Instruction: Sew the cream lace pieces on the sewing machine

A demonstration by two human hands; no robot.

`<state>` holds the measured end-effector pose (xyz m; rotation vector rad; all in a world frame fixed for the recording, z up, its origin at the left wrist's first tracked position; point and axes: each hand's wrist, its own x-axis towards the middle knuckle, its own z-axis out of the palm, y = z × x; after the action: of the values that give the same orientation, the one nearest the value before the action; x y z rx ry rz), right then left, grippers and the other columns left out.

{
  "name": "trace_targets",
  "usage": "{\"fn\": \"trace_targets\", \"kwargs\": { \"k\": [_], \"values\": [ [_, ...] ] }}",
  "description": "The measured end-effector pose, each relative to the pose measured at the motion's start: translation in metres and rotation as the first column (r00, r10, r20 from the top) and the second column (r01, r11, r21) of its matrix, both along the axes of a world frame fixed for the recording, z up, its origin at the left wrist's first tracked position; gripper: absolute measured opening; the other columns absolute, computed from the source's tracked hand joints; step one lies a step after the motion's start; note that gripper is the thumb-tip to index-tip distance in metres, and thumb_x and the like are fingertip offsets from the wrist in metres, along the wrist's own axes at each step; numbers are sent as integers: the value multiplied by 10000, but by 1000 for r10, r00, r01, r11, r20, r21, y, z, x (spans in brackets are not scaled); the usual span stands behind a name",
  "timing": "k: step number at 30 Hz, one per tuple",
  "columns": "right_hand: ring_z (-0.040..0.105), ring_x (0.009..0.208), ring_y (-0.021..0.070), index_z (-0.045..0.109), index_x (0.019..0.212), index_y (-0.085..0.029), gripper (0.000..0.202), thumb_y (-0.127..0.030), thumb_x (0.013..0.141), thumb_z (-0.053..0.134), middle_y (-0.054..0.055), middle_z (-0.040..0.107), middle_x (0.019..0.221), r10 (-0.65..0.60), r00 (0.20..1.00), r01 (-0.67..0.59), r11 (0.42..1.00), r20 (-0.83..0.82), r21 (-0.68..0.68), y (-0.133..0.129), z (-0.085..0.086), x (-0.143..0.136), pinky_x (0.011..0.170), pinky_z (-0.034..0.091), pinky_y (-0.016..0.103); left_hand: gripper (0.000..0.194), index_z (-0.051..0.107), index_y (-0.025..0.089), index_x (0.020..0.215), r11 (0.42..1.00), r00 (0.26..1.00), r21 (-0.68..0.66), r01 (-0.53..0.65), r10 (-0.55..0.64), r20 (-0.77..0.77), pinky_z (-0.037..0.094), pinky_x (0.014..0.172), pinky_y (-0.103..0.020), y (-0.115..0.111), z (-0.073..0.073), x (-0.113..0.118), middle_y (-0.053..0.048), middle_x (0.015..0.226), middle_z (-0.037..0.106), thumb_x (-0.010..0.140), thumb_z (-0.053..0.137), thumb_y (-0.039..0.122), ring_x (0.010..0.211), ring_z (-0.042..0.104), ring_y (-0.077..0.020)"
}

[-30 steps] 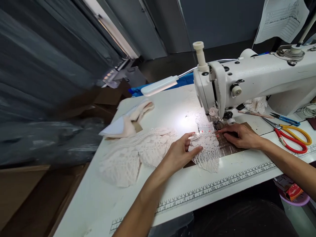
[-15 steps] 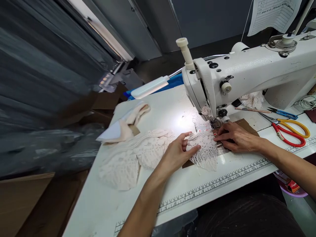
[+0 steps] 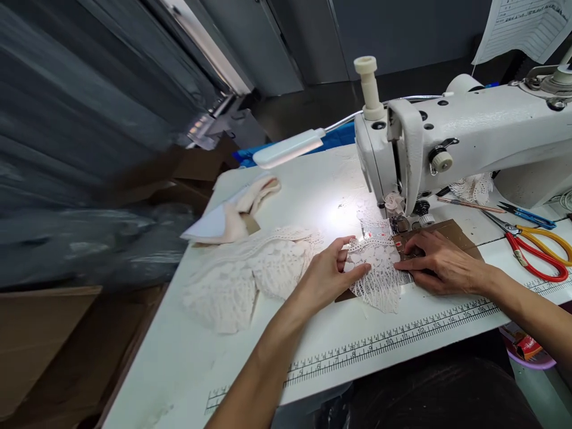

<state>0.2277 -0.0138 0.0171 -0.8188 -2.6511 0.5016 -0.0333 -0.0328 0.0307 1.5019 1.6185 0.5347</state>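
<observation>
A piece of white fringed lace (image 3: pixel 374 275) lies under the needle area of a white sewing machine (image 3: pixel 388 161). My left hand (image 3: pixel 328 271) grips its left edge, fingers at the upper corner and thumb lying over the front. My right hand (image 3: pixel 435 262) is closed at the lace's right edge, fingertips touching it; the exact pinch is partly hidden. Beneath the lace and right hand, a brown board (image 3: pixel 456 235) shows. More white lace (image 3: pixel 227 292) stretches across the table left of my left hand.
Red-and-yellow-handled scissors (image 3: pixel 536 256) and blue thread snips (image 3: pixel 529 215) lie on the right. Folded cream fabric (image 3: pixel 232 214) sits at the back left. A lamp (image 3: pixel 290 149) hangs over the table (image 3: pixel 179 369). A printed ruler (image 3: pixel 379 345) runs along the front edge.
The camera view has shifted, so the machine appears farther right. My right hand's index finger has drawn back a little from the lace. My left hand keeps its grip.
</observation>
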Motion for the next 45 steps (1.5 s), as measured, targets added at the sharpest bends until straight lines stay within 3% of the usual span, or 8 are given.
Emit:
{"fn": "trace_targets", "kwargs": {
  "k": [8,12,14,17,20,23,39,45],
  "values": [
    [548,1084,260,710,1217,-259,352,-193,912,547,112,602,1128,-12,999,11,1000,44,13,-1,1,0,936,459,469,719,518,166,1371,998,995,44,33,-28,-94,408,530,-254,0,3,2,45,699,513,770,709,511,583,512,-131],
    [548,1066,264,715,1206,-246,355,-173,898,554,116,607,1121,-20,999,20,1000,34,2,-2,1,-1,929,459,482,502,592,176,1293,961,959,265,83,-6,-282,460,560,-269,0,7,-1,4,768,593,875,619,453,584,555,-128],
    [549,1059,261,720,1193,-248,355,-168,889,556,113,610,1115,-20,1000,20,1000,23,8,-2,0,-1,928,461,480,357,638,184,1214,878,916,440,186,7,-401,484,560,-263,1,6,-1,-34,875,634,928,555,382,605,578,-121],
    [548,1065,258,715,1195,-260,357,-173,887,557,107,611,1112,-20,1000,19,1000,11,19,-2,-1,-1,927,467,476,279,656,177,1136,658,822,564,499,-153,-548,540,573,-273,6,2,7,-87,1013,660,991,452,301,717,631,-147],
    [543,1066,260,705,1214,-276,374,-170,892,548,108,606,1126,-19,1000,18,1000,9,25,-2,-2,0,941,464,489,277,637,138,1113,403,668,540,739,-334,-665,602,746,-379,15,-4,21,-139,1086,673,1007,393,215,918,664,-214],
    [537,1060,267,712,1205,-263,373,-165,887,546,117,605,1136,-20,1000,20,999,6,27,-2,-2,0,952,455,506,299,617,83,1129,306,534,442,843,-378,-756,582,825,-423,23,-6,29,-182,1136,669,1001,364,178,965,667,-248],
    [494,1046,281,672,1238,-250,351,-242,943,481,134,576,1135,-51,994,36,989,98,145,10,-4,-3,903,458,490,441,574,38,1282,477,471,310,823,-266,-841,428,831,-440,31,-13,36,-225,1360,581,1022,291,253,1020,590,-308],
    [508,1085,292,655,1260,-256,362,-241,962,450,139,574,1145,-66,995,57,991,69,125,10,-5,-2,916,471,505,411,578,107,1301,547,645,426,720,-303,-701,415,904,-462,30,-15,31,-174,1410,567,1011,357,296,1102,563,-303]
  ]
}}
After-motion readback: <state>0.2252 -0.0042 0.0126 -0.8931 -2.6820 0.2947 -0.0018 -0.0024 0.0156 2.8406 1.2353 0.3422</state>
